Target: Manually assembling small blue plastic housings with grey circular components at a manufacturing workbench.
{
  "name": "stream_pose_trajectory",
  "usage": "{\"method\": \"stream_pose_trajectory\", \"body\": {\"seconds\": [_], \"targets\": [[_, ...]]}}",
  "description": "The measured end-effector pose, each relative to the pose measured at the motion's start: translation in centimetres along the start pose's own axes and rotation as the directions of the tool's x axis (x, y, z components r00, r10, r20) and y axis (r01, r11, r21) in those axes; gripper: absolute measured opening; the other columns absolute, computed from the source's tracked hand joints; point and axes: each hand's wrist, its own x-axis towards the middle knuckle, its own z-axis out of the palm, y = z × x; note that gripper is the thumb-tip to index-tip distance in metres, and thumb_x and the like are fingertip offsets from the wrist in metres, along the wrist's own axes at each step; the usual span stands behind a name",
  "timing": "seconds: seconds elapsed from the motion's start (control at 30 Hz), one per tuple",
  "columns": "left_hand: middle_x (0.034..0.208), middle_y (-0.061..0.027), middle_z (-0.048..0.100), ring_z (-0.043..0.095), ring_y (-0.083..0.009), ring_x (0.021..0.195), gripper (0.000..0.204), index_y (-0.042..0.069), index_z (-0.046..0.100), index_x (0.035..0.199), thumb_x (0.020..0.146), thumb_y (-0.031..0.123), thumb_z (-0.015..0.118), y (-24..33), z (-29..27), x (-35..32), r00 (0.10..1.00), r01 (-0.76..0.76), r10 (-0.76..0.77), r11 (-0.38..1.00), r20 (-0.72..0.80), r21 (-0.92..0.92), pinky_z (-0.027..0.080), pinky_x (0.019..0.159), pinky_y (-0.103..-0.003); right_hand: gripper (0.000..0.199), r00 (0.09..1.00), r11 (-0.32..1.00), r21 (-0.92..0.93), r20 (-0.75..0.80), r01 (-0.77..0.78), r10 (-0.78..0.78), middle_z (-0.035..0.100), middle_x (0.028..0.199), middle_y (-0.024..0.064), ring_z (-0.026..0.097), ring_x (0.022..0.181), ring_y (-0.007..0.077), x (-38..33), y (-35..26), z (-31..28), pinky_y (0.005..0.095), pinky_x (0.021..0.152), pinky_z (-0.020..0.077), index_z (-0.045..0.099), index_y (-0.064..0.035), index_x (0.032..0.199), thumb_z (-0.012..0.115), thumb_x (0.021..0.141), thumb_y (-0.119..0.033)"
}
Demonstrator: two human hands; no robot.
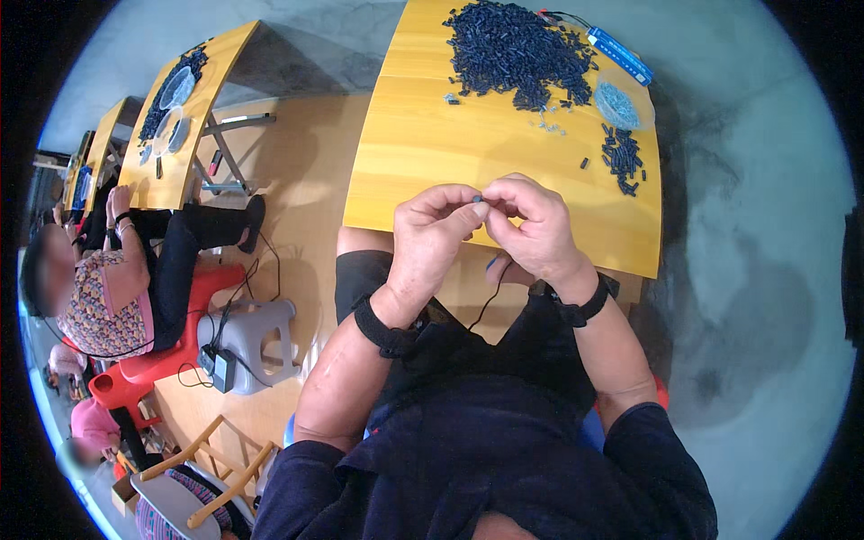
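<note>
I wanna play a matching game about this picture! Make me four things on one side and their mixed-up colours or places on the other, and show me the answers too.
Things:
1. Tiny piece
2. Clear bowl
3. Long bar
4. Big heap

Clues:
A. Blue, just beyond the bowl
B. Made of many small dark pieces
C. At the fingertips where the left hand and right hand meet
D. Has pale bluish bits inside

Right pairs: 1-C, 2-D, 3-A, 4-B
</note>
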Motion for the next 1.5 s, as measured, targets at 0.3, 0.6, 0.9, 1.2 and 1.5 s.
{"method": "stream_pose_trajectory", "body": {"seconds": [0.3,0.6,0.9,1.2,1.5], "targets": [[0.085,-0.0062,0.067,0.06,-0.0126,0.074,0.012,0.0,0.065,0.097,0.089,0.005,0.058,-0.5,-0.1,-1.7,0.999,0.03,-0.027,0.981,0.017,-0.192,0.047,0.067,-0.025,0.014,0.999,0.997,0.05,-0.005,0.052,-0.052,0.06,0.085,0.0084,0.061,0.07,0.0134,-1.1,-1.5,0.1,0.0241,0.06,0.0507,0.061,0.0016,0.09,0.065,0.077,0.008],[0.088,-0.0063,0.066,0.06,-0.0133,0.079,0.017,-0.002,0.064,0.103,0.092,0.007,0.055,-0.6,-0.2,-2.3,0.99,0.139,-0.106,0.872,0.096,-0.469,0.047,0.067,-0.026,0.016,0.998,0.998,0.016,0.02,0.065,-0.065,0.06,0.086,0.0082,0.06,0.068,0.0127,-1.1,-2.2,0.0,0.0238,0.058,0.0495,0.062,0.0015,0.09,0.068,0.077,0.006],[0.086,-0.0074,0.065,0.059,-0.0142,0.077,0.017,-0.002,0.063,0.102,0.093,0.008,0.053,-1.6,-0.2,-2.0,0.981,0.19,-0.176,0.838,0.076,-0.512,0.048,0.067,-0.027,0.014,0.997,0.997,-0.017,-0.006,0.074,-0.074,0.059,0.083,0.0093,0.059,0.067,0.015,-1.1,-1.9,0.4,0.0249,0.057,0.0484,0.062,0.0021,0.09,0.067,0.077,0.005],[0.091,-0.0054,0.065,0.061,-0.0143,0.081,0.014,0.005,0.062,0.1,0.092,0.013,0.055,-1.4,-1.9,-1.8,0.944,0.291,-0.186,0.859,0.273,-0.421,0.05,0.071,-0.029,0.014,0.988,0.986,-0.078,0.071,0.145,-0.139,0.059,0.075,0.0098,0.059,0.063,0.0179,-0.9,-1.4,-0.1,0.0276,0.055,0.0456,0.063,0.002,0.091,0.061,0.078,0.007],[0.082,-0.009,0.067,0.063,-0.0159,0.072,0.014,-0.002,0.066,0.093,0.082,0.007,0.069,-0.5,-4.6,0.6,0.866,0.317,-0.255,0.945,0.43,-0.08,0.052,0.068,-0.028,0.017,0.968,0.983,-0.08,0.206,0.163,-0.144,0.057,0.068,0.0094,0.056,0.058,0.0251,-0.8,-1.2,-0.6,0.0342,0.051,0.0447,0.067,-0.0045,0.093,0.064,0.078,-0.001]]}}
